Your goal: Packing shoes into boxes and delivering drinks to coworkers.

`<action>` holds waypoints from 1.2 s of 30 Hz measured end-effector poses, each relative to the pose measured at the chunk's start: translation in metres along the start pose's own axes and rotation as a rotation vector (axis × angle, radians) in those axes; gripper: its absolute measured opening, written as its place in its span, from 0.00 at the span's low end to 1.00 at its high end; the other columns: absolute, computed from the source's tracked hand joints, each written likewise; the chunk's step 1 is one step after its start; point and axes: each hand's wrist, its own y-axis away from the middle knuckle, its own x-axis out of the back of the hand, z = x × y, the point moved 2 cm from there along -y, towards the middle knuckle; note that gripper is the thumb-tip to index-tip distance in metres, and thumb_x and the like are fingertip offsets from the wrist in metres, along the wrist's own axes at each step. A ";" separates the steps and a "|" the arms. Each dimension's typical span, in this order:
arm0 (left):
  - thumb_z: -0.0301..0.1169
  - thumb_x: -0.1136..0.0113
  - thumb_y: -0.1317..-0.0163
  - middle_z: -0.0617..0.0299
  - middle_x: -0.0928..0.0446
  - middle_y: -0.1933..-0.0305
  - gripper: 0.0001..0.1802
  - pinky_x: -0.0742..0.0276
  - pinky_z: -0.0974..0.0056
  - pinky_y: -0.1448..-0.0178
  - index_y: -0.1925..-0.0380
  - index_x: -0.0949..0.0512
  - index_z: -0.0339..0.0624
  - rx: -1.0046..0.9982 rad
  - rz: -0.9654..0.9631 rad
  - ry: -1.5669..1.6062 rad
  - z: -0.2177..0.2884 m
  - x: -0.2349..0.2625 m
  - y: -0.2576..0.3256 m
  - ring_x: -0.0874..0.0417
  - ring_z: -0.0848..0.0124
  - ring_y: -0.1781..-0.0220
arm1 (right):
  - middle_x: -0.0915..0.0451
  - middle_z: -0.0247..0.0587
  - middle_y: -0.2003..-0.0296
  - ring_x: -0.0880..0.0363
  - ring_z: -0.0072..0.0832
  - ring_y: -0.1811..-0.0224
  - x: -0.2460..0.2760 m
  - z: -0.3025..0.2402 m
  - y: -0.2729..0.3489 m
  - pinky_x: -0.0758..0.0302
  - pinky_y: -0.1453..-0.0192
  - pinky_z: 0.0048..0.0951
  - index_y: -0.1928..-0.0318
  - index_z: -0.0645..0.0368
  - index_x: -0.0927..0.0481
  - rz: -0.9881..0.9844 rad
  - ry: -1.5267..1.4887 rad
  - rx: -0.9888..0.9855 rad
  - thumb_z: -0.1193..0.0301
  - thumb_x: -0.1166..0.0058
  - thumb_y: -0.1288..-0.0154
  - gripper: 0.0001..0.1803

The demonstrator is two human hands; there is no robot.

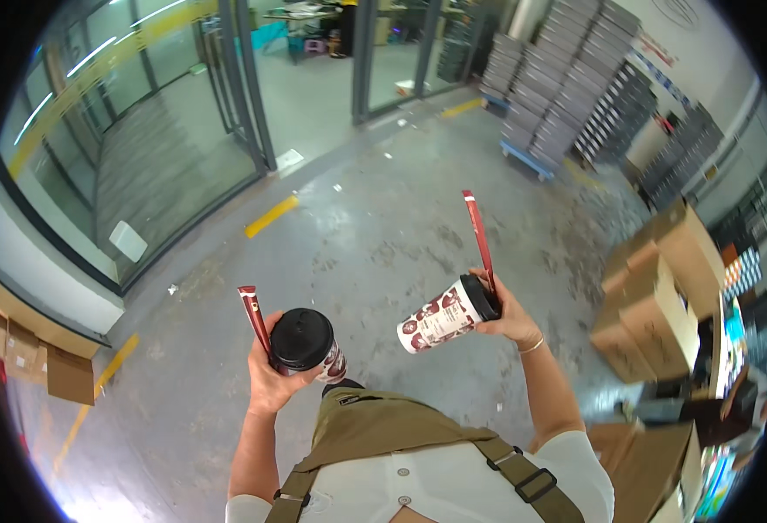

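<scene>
Nearest: olive apron bib point(374, 427) with webbing straps over a white top.

Left hand point(270, 375): closed around an upright paper cup point(306, 347), black lid on, with a wrapped red straw point(254, 318) pinched against the cup's side.

Right hand point(510, 318): gripping a second patterned cup point(440, 318), tipped sideways with its base toward the other cup and black lid toward the palm; a second red straw point(479, 231) stands up from the same grip.

Progress, as judged: both cups lidded and carried, both straws apparently wrapped and not inserted; neither cup set down.

Below: bare concrete floor point(383, 227) with yellow line marks.

Right side: stacked cardboard cartons point(662, 296).

Left edge: flattened cardboard point(43, 362) against the wall.

Farther: glass doors point(165, 131), and grey stacked trays point(566, 78) on a blue pallet.
</scene>
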 end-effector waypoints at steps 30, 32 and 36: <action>0.38 0.28 0.59 0.62 0.27 0.62 0.42 0.36 0.72 0.69 0.42 0.33 0.34 0.221 -0.021 0.093 -0.177 0.070 -1.052 0.28 0.77 0.67 | 0.26 0.45 0.48 0.27 0.30 0.44 0.232 0.069 -0.963 0.32 0.38 0.29 0.37 0.65 0.38 -0.039 0.386 -0.001 0.67 0.26 0.61 0.49; 0.41 0.25 0.62 0.55 0.24 0.54 0.45 0.29 0.66 0.53 0.43 0.32 0.32 0.267 0.018 -0.029 -0.179 0.069 -1.102 0.24 0.69 0.54 | 0.26 0.45 0.49 0.27 0.30 0.44 0.237 0.083 -1.028 0.32 0.38 0.29 0.38 0.66 0.38 -0.052 0.373 0.038 0.67 0.26 0.61 0.49; 0.43 0.24 0.64 0.52 0.24 0.55 0.44 0.27 0.64 0.46 0.47 0.31 0.30 0.245 0.107 -0.180 -0.213 0.101 -1.226 0.22 0.65 0.52 | 0.25 0.44 0.49 0.27 0.29 0.45 0.232 0.104 -1.166 0.32 0.38 0.29 0.38 0.66 0.38 -0.106 0.450 0.066 0.68 0.26 0.61 0.49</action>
